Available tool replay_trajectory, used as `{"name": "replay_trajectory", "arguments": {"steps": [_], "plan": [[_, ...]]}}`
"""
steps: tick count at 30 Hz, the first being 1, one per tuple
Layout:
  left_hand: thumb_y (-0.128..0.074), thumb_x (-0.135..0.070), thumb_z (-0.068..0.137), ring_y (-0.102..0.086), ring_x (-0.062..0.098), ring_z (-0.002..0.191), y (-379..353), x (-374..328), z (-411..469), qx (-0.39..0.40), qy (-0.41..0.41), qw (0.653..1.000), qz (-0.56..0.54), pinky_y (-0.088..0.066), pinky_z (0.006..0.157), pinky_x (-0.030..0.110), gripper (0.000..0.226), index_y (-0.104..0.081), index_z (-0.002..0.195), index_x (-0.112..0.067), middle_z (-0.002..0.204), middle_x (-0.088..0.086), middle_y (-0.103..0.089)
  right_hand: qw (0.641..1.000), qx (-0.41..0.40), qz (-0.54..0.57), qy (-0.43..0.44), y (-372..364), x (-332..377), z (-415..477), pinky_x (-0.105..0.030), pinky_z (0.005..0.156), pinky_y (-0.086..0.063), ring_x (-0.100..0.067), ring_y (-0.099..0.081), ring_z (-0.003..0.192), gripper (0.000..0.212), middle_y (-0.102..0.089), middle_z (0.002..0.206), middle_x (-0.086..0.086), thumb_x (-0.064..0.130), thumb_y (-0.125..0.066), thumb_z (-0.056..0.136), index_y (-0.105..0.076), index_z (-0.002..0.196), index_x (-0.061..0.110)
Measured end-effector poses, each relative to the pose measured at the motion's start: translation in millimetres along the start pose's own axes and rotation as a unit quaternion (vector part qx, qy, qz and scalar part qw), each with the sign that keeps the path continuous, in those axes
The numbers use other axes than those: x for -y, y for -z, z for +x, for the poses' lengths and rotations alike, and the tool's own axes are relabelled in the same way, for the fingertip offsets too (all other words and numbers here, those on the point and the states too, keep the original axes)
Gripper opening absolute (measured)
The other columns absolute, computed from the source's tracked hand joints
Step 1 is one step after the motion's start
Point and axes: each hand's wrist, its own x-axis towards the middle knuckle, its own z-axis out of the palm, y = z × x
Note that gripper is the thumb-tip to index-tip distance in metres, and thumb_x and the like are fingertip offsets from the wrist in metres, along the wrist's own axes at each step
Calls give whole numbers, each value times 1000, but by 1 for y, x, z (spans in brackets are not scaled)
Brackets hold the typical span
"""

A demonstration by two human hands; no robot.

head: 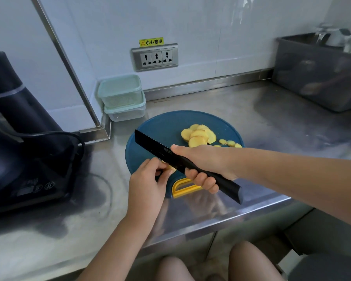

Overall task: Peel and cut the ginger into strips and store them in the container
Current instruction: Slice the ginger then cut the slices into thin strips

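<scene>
Ginger slices piled far side of the blue board; your left hand pinches a small piece against the knife, right hand curled round its handle. Cutting step, likely. Next stroke wants that pinch tucked back; lidded containers wait by the wall

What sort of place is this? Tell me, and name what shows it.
Probably a kitchen, perhaps a commercial one: stainless steel counter, wall socket strip, blue cutting board bearing ginger slices.
</scene>
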Motion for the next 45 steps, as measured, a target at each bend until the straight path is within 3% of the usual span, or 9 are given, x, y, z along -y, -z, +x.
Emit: {"name": "replay_trajectory", "arguments": {"steps": [8, 11, 15, 29, 35, 41, 45], "plan": [[-76, -13, 77, -54, 2, 69, 0, 1, 3, 0, -22, 1000, 21, -40, 66, -1, 10, -67, 82, -13, 78, -6, -66, 997, -39, -60, -30, -7, 8, 4, -13, 36, -26, -12, -28, 30, 69, -32, 42, 3, 80, -28, 86, -34, 55, 18], [-75, -14, 78, -52, 1, 69, 0, 2, 3, 2, -21, 1000, 20, -40, 70, -2, 9, -67, 82, -13, 79, -5, -67, 997, -37, -58, -38, -8, 10, 5, -13, 36, -27, -12, -28, 30, 70, -32, 42, 3, 80, -28, 86, -34, 54, 18], [-74, -14, 79, -53, 2, 69, 1, 1, 5, 9, -12, 1000, 22, -38, 59, 1, 9, -66, 82, -15, 79, -6, -67, 998, -37, -44, -37, -10, 12, 9, -13, 36, -26, -12, -26, 30, 70, -31, 43, 3, 80, -28, 86, -34, 54, 18], [-72, -15, 81, -57, 7, 71, -2, 2, 4, 14, 13, 1000, 2, -42, 61, 8, 7, -65, 82, -14, 81, -7, -65, 997, -38, -44, -45, -7, 19, 27, -14, 36, -26, -11, -26, 31, 71, -30, 43, 3, 83, -27, 84, -33, 51, 19], [-70, -13, 81, -52, 4, 69, 1, 0, 3, 11, 18, 1000, 14, -40, 67, 2, 7, -63, 82, -14, 79, -6, -62, 990, -109, -93, -16, -29, 9, 31, -20, 42, -30, -14, -31, 32, 73, -36, 41, 1, 84, -28, 83, -39, 61, 15], [-70, -16, 83, -52, 4, 69, -1, -1, 4, 9, 20, 1000, 21, -39, 58, 6, 8, -62, 82, -16, 79, -9, -60, 995, -82, -58, -3, -23, 11, 30, -19, 39, -29, -13, -30, 37, 70, -36, 46, 1, 83, -30, 83, -37, 58, 17], [-70, -14, 82, -54, 7, 70, -3, 1, 5, 3, 16, 1000, 26, -37, 59, 7, 8, -63, 82, -14, 79, -6, -62, 996, -73, -59, 3, -22, 12, 31, -18, 39, -29, -12, -29, 37, 70, -35, 47, 2, 81, -30, 84, -36, 57, 17]]}}
